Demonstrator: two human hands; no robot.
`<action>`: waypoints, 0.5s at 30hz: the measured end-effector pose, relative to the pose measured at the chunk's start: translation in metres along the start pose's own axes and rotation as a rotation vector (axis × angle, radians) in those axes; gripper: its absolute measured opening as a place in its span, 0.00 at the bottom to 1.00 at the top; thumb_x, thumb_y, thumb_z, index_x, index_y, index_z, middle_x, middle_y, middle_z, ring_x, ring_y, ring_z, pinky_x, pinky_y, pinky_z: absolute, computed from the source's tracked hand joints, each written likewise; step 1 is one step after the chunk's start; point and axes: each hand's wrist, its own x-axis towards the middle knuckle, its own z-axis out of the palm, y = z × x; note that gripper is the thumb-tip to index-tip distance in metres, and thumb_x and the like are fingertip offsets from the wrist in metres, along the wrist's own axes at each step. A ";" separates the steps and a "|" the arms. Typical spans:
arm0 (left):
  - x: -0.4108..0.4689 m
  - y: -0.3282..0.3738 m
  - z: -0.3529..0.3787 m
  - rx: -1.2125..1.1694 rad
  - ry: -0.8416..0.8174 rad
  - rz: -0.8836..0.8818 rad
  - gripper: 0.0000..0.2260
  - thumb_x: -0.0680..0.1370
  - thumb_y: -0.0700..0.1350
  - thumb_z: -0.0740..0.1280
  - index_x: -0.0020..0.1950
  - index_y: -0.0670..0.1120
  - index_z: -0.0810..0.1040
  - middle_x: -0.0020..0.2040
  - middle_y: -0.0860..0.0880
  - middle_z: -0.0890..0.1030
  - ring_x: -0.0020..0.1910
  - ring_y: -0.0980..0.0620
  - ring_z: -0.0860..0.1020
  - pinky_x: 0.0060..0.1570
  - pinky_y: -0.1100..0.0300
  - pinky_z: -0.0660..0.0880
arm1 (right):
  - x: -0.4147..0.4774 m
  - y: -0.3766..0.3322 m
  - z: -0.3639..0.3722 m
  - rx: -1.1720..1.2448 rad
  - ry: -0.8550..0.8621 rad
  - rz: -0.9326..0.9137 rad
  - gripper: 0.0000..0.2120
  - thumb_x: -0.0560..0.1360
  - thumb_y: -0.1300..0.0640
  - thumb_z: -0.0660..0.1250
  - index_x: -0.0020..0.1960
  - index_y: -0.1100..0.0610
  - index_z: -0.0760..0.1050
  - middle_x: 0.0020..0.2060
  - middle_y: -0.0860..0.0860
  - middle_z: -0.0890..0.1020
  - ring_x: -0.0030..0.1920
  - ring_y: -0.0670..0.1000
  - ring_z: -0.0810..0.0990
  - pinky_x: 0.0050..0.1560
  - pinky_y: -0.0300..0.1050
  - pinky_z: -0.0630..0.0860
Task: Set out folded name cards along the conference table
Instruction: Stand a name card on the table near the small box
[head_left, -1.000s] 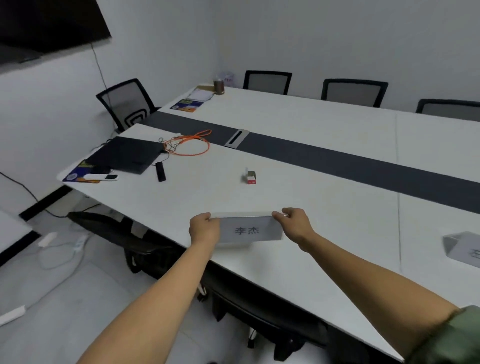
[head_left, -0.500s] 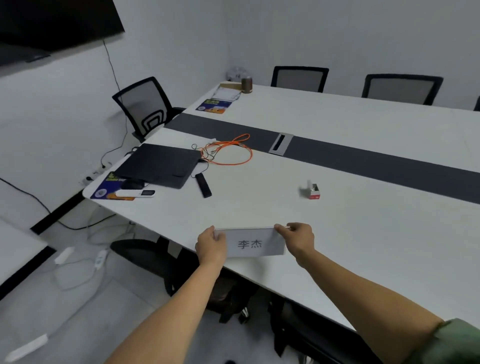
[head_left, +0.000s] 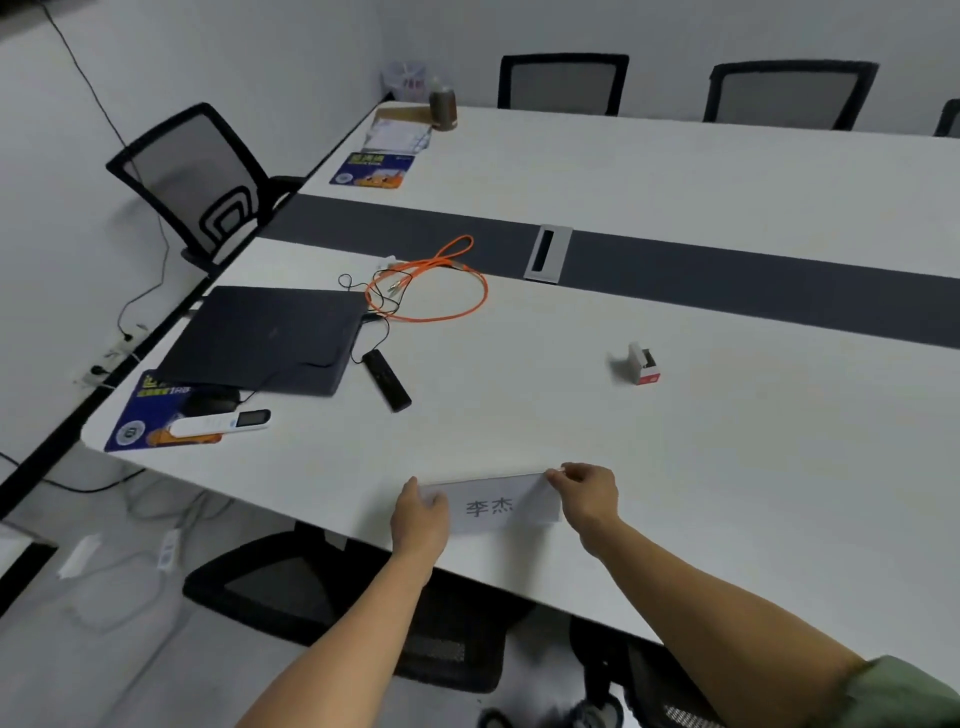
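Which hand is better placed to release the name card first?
Probably the right hand: it only pinches a top corner of the name card, while the left hand wraps the other end.

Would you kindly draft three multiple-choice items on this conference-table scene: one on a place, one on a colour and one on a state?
1. Where is the name card?
A. At the near edge of the table
B. On the dark centre strip
C. On a chair seat

2. What colour is the looped cable?
A. Blue
B. Orange
C. Green

3. How is the name card handled?
A. It lies untouched
B. One hand alone holds it
C. Both hands hold its ends

Answers:
1 A: the card sits close to the table's near edge, in front of the person.
2 B: the loop beside the closed laptop is bright orange.
3 C: the left hand grips the card's left end and the right hand pinches its right end.
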 end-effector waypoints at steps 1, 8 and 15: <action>0.001 0.002 -0.001 -0.006 0.002 -0.010 0.21 0.80 0.44 0.60 0.73 0.40 0.66 0.69 0.42 0.73 0.65 0.41 0.73 0.65 0.46 0.72 | 0.004 -0.001 0.003 -0.002 -0.007 -0.005 0.12 0.76 0.58 0.70 0.53 0.67 0.80 0.50 0.58 0.83 0.54 0.62 0.78 0.53 0.47 0.76; 0.026 0.004 -0.005 -0.140 0.002 -0.077 0.18 0.75 0.39 0.61 0.66 0.39 0.72 0.59 0.41 0.79 0.52 0.43 0.78 0.50 0.55 0.76 | 0.025 -0.020 0.019 -0.029 -0.068 -0.006 0.13 0.76 0.59 0.65 0.35 0.65 0.72 0.29 0.56 0.66 0.34 0.56 0.64 0.42 0.45 0.56; 0.031 0.046 -0.034 -0.226 0.208 -0.066 0.21 0.78 0.38 0.60 0.71 0.41 0.71 0.66 0.45 0.75 0.62 0.42 0.75 0.61 0.53 0.74 | 0.018 -0.053 0.037 -0.012 0.022 -0.035 0.17 0.77 0.54 0.68 0.54 0.69 0.79 0.55 0.62 0.83 0.57 0.63 0.80 0.59 0.53 0.77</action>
